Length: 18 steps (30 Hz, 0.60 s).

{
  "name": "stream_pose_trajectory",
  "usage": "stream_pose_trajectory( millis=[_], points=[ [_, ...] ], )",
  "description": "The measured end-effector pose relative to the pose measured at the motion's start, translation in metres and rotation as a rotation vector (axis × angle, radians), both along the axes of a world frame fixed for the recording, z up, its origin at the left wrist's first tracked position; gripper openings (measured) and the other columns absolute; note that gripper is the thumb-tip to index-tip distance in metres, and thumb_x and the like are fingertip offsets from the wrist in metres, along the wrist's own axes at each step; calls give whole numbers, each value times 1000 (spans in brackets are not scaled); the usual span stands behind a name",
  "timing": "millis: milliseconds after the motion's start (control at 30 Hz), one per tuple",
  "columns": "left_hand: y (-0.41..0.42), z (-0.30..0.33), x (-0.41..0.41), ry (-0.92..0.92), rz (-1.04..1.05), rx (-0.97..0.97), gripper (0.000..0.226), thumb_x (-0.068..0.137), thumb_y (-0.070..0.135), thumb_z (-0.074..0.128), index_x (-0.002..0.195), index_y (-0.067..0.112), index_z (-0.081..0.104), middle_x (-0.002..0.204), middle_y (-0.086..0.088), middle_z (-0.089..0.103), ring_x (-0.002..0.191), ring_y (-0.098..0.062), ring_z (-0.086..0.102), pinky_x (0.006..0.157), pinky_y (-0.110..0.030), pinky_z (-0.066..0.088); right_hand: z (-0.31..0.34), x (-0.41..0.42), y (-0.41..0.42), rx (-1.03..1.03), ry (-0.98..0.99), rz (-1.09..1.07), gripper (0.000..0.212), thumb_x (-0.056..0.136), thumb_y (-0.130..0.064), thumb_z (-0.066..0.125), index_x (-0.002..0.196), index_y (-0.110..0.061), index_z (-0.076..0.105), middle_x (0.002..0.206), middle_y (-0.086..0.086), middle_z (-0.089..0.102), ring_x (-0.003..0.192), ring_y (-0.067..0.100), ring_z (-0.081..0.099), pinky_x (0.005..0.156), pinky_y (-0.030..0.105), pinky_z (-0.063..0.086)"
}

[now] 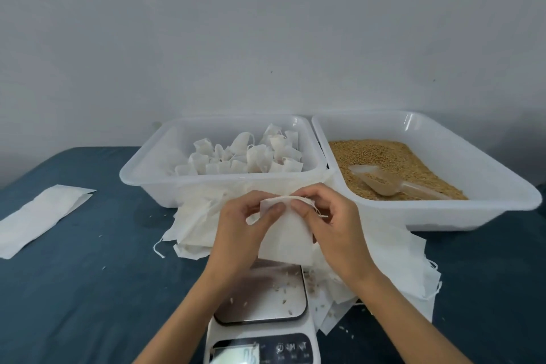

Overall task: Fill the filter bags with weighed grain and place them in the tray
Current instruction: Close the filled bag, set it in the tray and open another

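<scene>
A white filter bag (285, 238) is held up above the scale (261, 301), pinched at its top by the left hand (239, 223) and right hand (331, 224).

A dark teal cloth-covered bench (88, 289) stands against a plain pale grey wall (266, 23). A flat white paper strip (41, 217) lies near the bench's left edge.
</scene>
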<state>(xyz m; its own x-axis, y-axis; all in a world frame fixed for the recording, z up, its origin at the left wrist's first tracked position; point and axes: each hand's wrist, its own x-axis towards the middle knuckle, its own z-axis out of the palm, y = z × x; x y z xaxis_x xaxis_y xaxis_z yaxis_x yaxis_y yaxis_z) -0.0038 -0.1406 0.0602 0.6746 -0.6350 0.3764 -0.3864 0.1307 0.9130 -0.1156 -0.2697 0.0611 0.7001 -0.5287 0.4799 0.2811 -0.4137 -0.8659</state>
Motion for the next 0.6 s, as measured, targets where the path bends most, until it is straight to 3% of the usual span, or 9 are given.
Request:
stream_pose_trajectory(
  millis=[100,167,267,367,467,533,600],
  points=[
    [1,0,2,3,79,22,15,93,15,76,87,29,80,87,5,78,85,-11,72,81,-25,52,1,0,1,-108,-32,-136,6,95,-26,71,98,-29,66,98,-11,68,80,18,65,61,23,49],
    [2,0,2,4,114,32,16,91,15,79,80,26,77,81,8,75,79,-8,69,78,-21,50,1,0,2,-208,-83,-244,11,93,-29,73,93,-28,62,91,-10,64,76,18,62,62,22,49],
    [2,-1,-2,-79,196,32,22,87,18,83,72,22,67,73,8,67,75,-11,64,75,-20,50,2,-1,3,-91,-53,-83,24,94,-47,69,80,-28,64,70,-3,64,59,13,59,56,21,46],
    [2,0,-8,-245,235,26,31,87,10,79,71,26,58,74,8,62,75,-16,60,72,-24,49,1,1,6,66,99,96,38,89,-59,69,77,-23,71,65,5,67,49,13,55,48,24,43],
    [2,2,-10,-304,235,-2,35,85,1,79,73,25,57,76,9,59,74,-14,55,69,-25,47,-2,4,3,134,94,98,23,90,-42,75,83,-20,73,73,6,69,52,18,56,46,31,46],
    [2,2,-10,-299,204,-10,30,85,4,80,75,22,58,77,8,60,75,-15,56,69,-31,47,-2,4,0,186,67,121,9,93,-26,74,87,-18,73,76,2,70,58,17,57,47,33,48],
    [2,4,-14,-321,163,0,25,84,14,85,80,22,61,81,9,63,78,-17,58,71,-28,48,-2,4,-2,207,46,123,6,94,-15,72,90,-19,73,74,-1,69,61,16,59,49,32,50]
  ],
)
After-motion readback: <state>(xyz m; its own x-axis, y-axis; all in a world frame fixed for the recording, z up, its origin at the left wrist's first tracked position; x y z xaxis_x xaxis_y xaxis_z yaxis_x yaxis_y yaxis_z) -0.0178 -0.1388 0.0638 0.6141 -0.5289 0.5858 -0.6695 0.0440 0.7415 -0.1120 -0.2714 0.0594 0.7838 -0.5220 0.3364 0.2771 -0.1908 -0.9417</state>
